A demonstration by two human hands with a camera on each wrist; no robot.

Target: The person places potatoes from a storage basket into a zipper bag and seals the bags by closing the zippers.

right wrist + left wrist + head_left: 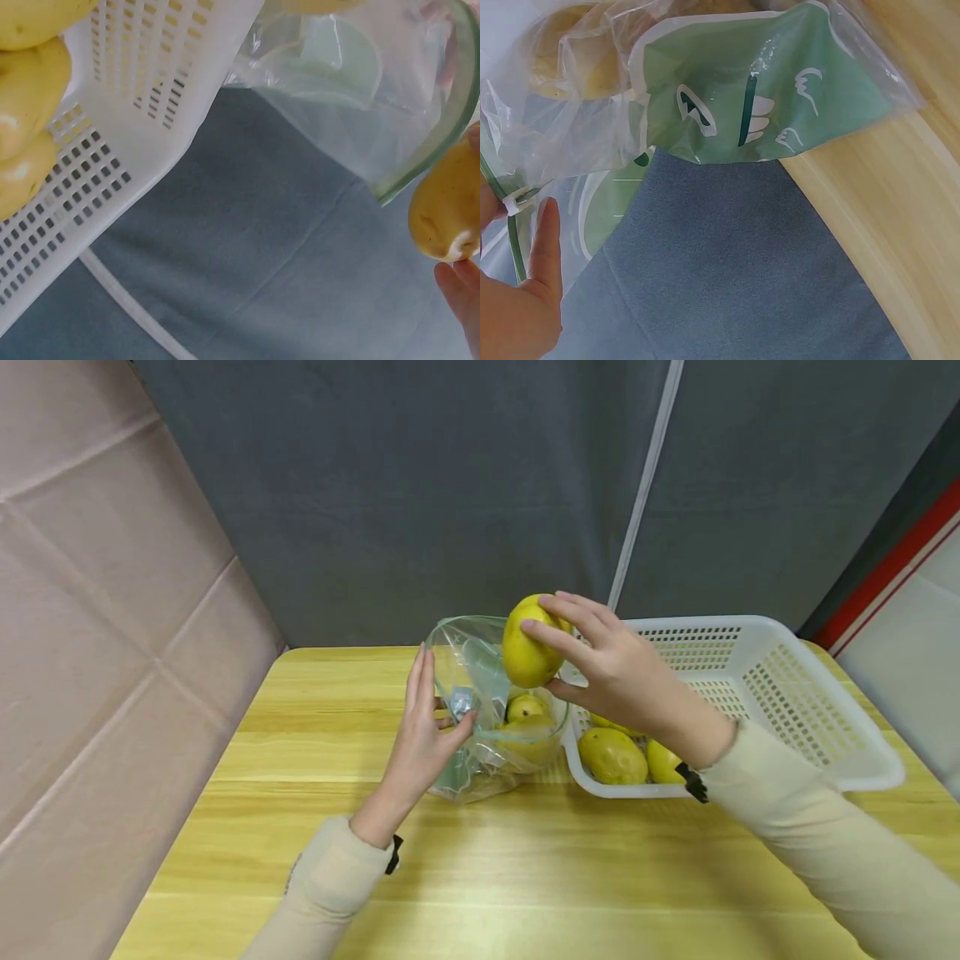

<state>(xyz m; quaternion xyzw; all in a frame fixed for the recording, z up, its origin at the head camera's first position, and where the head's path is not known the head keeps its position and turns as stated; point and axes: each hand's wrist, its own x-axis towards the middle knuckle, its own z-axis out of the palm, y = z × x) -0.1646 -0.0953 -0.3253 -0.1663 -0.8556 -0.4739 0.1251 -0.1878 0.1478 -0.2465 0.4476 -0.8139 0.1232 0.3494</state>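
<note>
The right hand (611,656) has its fingers bent around one yellow fruit (528,652), opened only as wide as the fruit; I see it held up close to the far right rim of the plastic bag (486,672). The left hand (427,739) pinches the bag's left side between thumb and rather straight fingers. Inside the bag I see other fruits (527,707). To the right, the white basket (817,718) contains more fruits (613,757).

No legible text, only seemingly pictorial marks (759,107) on the clear plastic bag (712,75)
</note>
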